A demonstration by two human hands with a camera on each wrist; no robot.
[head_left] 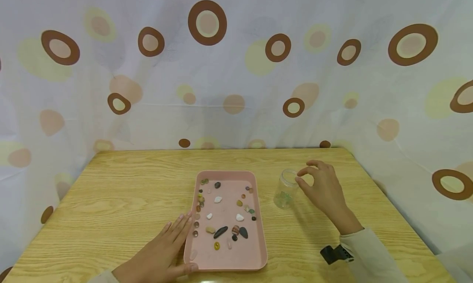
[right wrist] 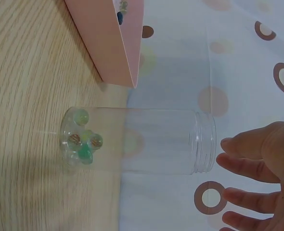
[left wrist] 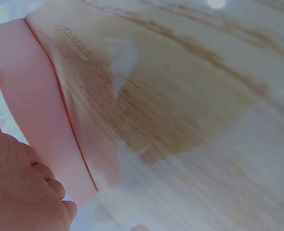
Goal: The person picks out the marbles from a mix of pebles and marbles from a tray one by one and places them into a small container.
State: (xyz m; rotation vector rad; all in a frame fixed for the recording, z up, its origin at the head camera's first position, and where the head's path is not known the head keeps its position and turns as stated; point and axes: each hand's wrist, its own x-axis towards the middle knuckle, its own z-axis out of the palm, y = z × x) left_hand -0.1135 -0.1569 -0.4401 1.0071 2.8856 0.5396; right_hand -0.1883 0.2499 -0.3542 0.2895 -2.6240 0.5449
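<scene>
A pink rectangular tray (head_left: 247, 252) lies on the table, with several small stones of different colours spread over it. My left hand (head_left: 159, 247) rests along its left side, fingers straight and the thumb at the near left corner; in the left wrist view the fingers lie against the tray's outer wall (left wrist: 33, 82). Right of the tray stands a clear open jar (right wrist: 156, 139) with several green and clear glass-like pebbles (right wrist: 85, 151) at its bottom. Beside the jar's mouth is my right hand (head_left: 326, 188), thumb and forefinger bent and apart, with nothing visible between them.
The wood-grain table (head_left: 140, 184) reaches back to a white curtain (head_left: 229, 69) with brown rings and pale spots. On the right wrist there is a black watch-like band (head_left: 336, 254). White stones (head_left: 239, 217) and dark stones (head_left: 220, 232) lie in the tray.
</scene>
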